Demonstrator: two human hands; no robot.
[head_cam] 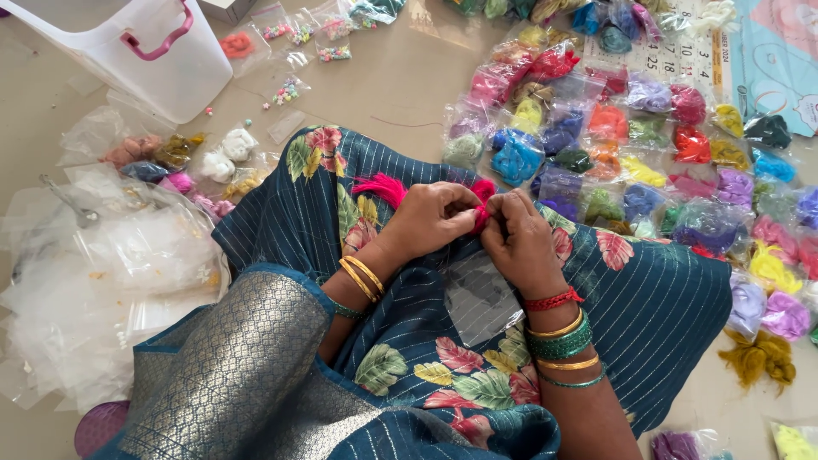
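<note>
Far left: heap of clear empty plastic pouches piled on the beige floor, close by the person's side, prob so one can be grabbed w/o stretching. Above it the white plastic tub w/ pink handle sits tipped, and small bags of coloured beads lie scattered just beside it.

Centre: person sits on the floor, teal floral cloth spread over the lap like a work surface. One clear flat pouch lies on that cloth right under the hands, placed to catch what's being handled, I'd judge.

Left hand, fingers curled and pressed together, pinches the bright pink-red tuft of thread; the loose end fans out to the left over the cloth. Right hand meets it, thumb and fingertips nipping the same tuft at its other end, so the bundle is held taut betw both hands, above the lap, near the knee.

Right: rows of small clear packets of coloured thread, sorted by colour, laid out flat so each shade shows at a glance. Loose mustard-yellow fibre clump lies apart, unbagged
</note>
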